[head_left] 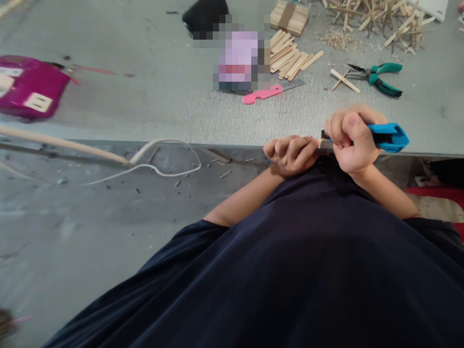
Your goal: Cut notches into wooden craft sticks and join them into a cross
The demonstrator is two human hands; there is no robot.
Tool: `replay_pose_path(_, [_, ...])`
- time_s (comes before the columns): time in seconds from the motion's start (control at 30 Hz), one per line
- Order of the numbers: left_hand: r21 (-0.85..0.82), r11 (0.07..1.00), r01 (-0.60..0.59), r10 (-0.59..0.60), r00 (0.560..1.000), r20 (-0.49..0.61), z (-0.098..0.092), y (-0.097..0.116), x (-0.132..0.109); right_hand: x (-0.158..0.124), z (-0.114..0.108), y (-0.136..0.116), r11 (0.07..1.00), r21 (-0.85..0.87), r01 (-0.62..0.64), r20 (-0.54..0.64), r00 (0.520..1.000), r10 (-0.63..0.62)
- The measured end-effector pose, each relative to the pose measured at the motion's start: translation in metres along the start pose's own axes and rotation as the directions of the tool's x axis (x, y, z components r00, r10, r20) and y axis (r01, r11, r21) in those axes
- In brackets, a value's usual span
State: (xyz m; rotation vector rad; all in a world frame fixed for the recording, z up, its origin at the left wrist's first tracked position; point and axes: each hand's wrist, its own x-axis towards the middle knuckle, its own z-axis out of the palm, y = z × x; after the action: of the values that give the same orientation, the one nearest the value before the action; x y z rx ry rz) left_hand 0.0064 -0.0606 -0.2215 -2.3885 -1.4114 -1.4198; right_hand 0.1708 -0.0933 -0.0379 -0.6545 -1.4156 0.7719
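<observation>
My right hand is wrapped round a blue utility knife, whose handle sticks out to the right. Its black front end pokes out at the left of the fist, and the blade cannot be made out. Just left of it my left hand is closed, fingers curled. A small pale bit of wooden stick shows at its fingertips, close to the knife's front; most of it is hidden. Both hands are near the table's front edge, above my dark shirt.
On the grey table lie green-handled pliers, crossed sticks, a pink folding knife, loose craft sticks, a bundle and a stick heap. A magenta pouch lies left. A pale cable hangs by the edge.
</observation>
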Motion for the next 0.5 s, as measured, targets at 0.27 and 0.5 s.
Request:
replay_pose_path(0.27, [0.036, 0.995, -0.091, 0.096, 0.983, -0.154, 0.002, 0.002, -0.004, -0.003, 0.019, 0.007, 0.828, 0.005, 0.561, -0.404, 0.759, -0.511])
replay_pose_path(0.5, [0.037, 0.999, -0.011, 0.015, 0.994, -0.106, 0.006, 0.005, -0.002, 0.002, 0.015, 0.0, 0.834, 0.17, 0.526, -0.311, 0.831, -0.461])
